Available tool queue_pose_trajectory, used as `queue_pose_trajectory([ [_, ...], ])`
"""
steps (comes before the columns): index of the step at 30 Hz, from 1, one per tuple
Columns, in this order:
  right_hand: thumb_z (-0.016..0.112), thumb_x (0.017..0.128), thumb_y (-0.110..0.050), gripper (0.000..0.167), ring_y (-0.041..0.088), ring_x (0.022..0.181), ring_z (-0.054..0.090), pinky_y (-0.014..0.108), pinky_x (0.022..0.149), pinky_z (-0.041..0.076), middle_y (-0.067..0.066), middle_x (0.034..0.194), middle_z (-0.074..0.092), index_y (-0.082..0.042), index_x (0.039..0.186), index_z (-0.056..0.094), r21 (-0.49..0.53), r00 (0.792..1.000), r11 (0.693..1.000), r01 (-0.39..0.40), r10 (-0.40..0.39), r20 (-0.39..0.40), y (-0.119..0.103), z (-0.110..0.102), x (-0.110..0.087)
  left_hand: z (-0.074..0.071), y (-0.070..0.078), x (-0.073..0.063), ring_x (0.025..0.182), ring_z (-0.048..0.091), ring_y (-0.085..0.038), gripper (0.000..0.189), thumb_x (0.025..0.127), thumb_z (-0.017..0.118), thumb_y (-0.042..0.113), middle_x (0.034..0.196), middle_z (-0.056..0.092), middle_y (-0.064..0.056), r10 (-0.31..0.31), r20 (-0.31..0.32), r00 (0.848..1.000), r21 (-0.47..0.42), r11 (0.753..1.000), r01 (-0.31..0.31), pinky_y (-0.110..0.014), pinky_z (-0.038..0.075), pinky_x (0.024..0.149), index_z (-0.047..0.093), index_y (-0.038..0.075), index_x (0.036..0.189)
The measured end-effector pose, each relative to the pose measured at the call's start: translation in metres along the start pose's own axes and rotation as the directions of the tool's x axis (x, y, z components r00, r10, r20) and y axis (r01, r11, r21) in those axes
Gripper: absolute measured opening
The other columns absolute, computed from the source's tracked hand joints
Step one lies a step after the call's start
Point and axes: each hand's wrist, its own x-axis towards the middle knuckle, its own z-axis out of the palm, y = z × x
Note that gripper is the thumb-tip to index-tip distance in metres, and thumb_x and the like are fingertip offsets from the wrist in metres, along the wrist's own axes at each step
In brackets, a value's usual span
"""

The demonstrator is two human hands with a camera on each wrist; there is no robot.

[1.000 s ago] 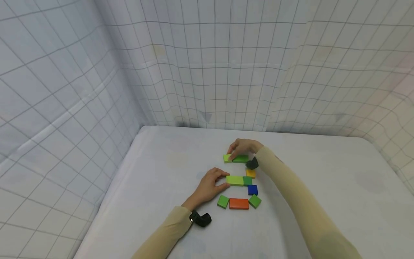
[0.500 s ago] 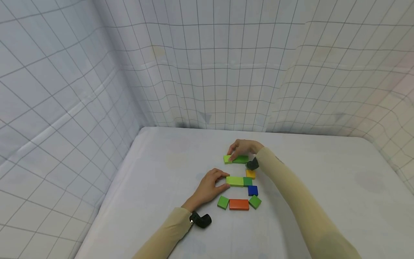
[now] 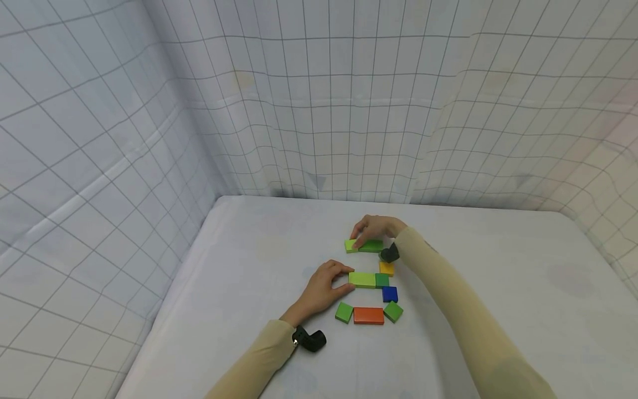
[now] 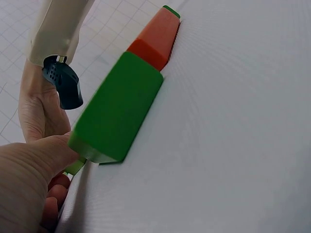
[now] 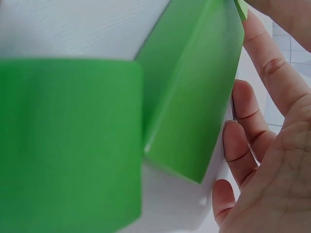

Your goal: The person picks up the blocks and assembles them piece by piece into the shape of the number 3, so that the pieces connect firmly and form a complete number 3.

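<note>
My left hand (image 3: 319, 287) lies at the left end of a long light green block (image 3: 362, 280), thumb and index finger pinching its near and far sides. A small dark green block (image 3: 381, 281) touches that block's right end. Farther back, my right hand (image 3: 375, 226) pinches a small light green block (image 3: 351, 246) between thumb and fingers. Against its right side lies a longer green block (image 3: 371, 246), partly behind the hand. In the right wrist view this long green block (image 5: 194, 107) is close, with the right fingers (image 5: 238, 145) along its far side.
A yellow block (image 3: 386, 269) and a blue block (image 3: 390, 294) lie at the right of the layout. Nearer, a red block (image 3: 369, 316) lies between two turned green blocks, one left (image 3: 344, 312), one right (image 3: 393, 311). White gridded cloth walls (image 3: 319, 111) rise behind the white table (image 3: 259, 233).
</note>
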Motion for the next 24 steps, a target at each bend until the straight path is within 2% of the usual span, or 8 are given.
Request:
queue_pose_trajectory([
  [13,0.081,0.074,-0.034,0.026,0.031,0.129,0.027,0.054,0.105,0.016,0.009,0.138,0.037,-0.021,0.095,0.073,0.004,1.0,1.0,-0.022,0.022,0.004,0.0003,-0.0011,-0.002,0.0009,-0.0016,0.0001,0.093,0.05,-0.01,0.034,0.089,0.069,0.03,0.111,0.056,0.003,0.01,-0.006,1.0,-0.003,1.0,-0.01,-0.028,0.043,0.08,0.064,0.016,0.119],
  [16,0.08,0.074,-0.039,0.029,0.031,0.13,0.027,0.054,0.105,0.016,0.009,0.138,0.037,-0.021,0.096,0.073,-0.004,1.0,1.0,-0.025,0.025,0.001,0.0006,-0.0011,-0.0022,0.0006,-0.0012,0.0004,0.093,0.05,-0.01,0.034,0.089,0.069,0.03,0.111,0.056,0.004,0.002,-0.004,1.0,-0.005,1.0,-0.002,-0.028,0.043,0.08,0.065,0.015,0.119],
  [20,0.075,0.077,-0.047,0.034,0.029,0.126,0.03,0.054,0.105,0.017,0.007,0.135,0.039,-0.022,0.099,0.072,-0.023,1.0,0.999,-0.023,0.023,-0.004,0.0016,-0.0005,-0.0015,0.0004,-0.0007,0.0004,0.092,0.05,-0.01,0.034,0.088,0.069,0.029,0.111,0.056,0.004,-0.001,-0.004,1.0,-0.003,1.0,0.001,-0.029,0.043,0.08,0.064,0.015,0.119],
  [24,0.067,0.084,-0.05,0.041,0.027,0.122,0.036,0.052,0.104,0.022,0.007,0.132,0.044,-0.019,0.111,0.069,-0.029,1.0,1.0,0.012,-0.011,0.015,0.0037,0.0001,-0.0003,0.0002,-0.0003,-0.0003,0.092,0.05,-0.01,0.034,0.088,0.07,0.029,0.11,0.056,0.003,0.002,-0.007,1.0,0.002,1.0,-0.002,-0.029,0.043,0.08,0.065,0.014,0.119],
])
